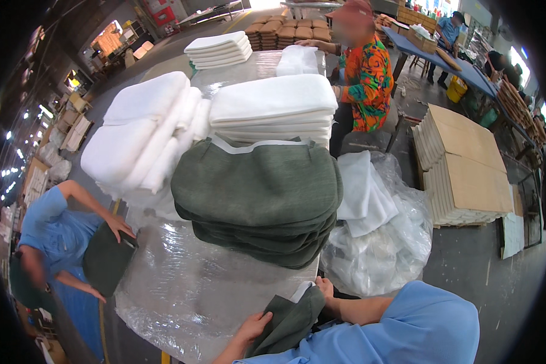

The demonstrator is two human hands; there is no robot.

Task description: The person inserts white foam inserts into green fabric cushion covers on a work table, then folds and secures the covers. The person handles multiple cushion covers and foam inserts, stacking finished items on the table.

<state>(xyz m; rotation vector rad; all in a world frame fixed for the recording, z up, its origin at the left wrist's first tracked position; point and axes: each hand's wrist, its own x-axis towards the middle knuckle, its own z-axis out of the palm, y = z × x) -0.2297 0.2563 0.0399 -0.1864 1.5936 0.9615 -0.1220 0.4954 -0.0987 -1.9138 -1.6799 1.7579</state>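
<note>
Over on the far left, a co-worker in a blue shirt [54,233] leans at the table's edge, one hand spread on a dark green fabric piece [107,258] held upright against the side. Next comes the table [188,291] itself, wrapped in crinkled clear plastic sheeting. Along its left part lie rolled white foam pads [142,130], and behind them a small stack of folded white pads [219,50]. At the middle sits a tall pile of green fabric covers [258,203], edges bulging toward me, with a stack of flat white foam sheets [274,106] just behind it; that pile stands between me and the far end of the table.

Near the lower edge, my left hand [255,327] presses flat, fingers together, on a green fabric cover [288,321] that I hold at the table's near edge. Its long axis runs from lower left up to the right, with a white lining corner showing at the upper end. My right hand [326,290] grips that upper end, fingers curled round the cloth.

Further right, a clear plastic bag [382,249] holding white foam pieces [364,194] rests on the floor. Beyond it a person in a bright patterned shirt [367,82] stands at the table's far end. At far right, stacked boards [467,170] sit on the concrete floor.
</note>
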